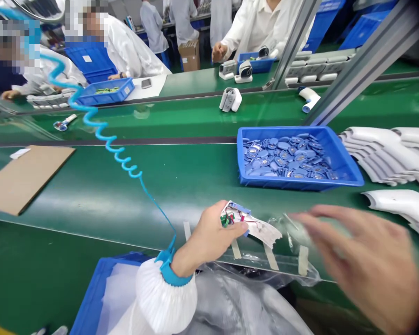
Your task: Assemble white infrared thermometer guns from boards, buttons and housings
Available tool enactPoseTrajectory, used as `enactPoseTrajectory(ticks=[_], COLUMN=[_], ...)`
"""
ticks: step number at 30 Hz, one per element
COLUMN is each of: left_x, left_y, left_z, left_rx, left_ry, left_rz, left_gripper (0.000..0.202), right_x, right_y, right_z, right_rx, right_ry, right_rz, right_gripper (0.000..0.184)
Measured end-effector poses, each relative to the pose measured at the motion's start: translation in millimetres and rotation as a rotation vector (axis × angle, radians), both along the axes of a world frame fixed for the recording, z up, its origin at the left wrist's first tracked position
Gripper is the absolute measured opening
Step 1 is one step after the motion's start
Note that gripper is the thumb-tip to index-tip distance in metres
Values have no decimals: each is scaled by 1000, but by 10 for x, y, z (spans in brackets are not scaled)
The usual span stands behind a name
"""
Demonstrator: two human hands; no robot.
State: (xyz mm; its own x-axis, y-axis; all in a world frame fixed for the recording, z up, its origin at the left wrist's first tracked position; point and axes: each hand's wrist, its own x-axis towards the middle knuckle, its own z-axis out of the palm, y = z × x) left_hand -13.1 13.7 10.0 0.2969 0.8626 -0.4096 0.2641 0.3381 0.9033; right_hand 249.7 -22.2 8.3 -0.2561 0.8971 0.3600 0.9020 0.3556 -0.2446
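My left hand (212, 232) is closed on a small white plastic part (254, 227) with red and green wires and a blue piece at its top, held above the green belt's near edge. A blue wrist strap (169, 270) with a coiled blue cord (104, 135) sits on that wrist. My right hand (363, 256) is at the lower right, smeared by motion, fingers stretched toward the part and apart from it. Clear plastic film (293, 232) lies between the two hands.
A blue tray (349, 172) of several small blue parts stands behind the hands. White curved housings (387, 156) are stacked at the right. A cardboard sheet (24, 177) lies at the left. A blue bin (91, 298) with plastic bags is below. Other people work across the belt.
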Motion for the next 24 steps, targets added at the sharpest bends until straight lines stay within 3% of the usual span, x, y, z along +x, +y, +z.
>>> enactPoseTrajectory(ticks=[3,7,14,19,21,24], left_x=[43,66,51,118,117,50], left_y=[-24,-49,-73,-93,-71,0], left_z=[35,66,57,44,28,23], left_rx=[39,98,124,103,65,-35], left_ry=[17,-11,30,1,-37,-119], left_rz=[7,6,-16,-17,18,117], left_gripper=[15,10,10,9,11,18], right_x=[-548,-825,-775,-851,-747,-303], right_y=[73,190,259,231,201,200], right_z=[177,212,153,99,87,68], right_rx=[153,183,214,194,210,226], right_ry=[-223,-332,-364,-331,-273,-141], right_rz=[245,336,429,409,395,212], right_gripper=[49,49,50,44,43,40])
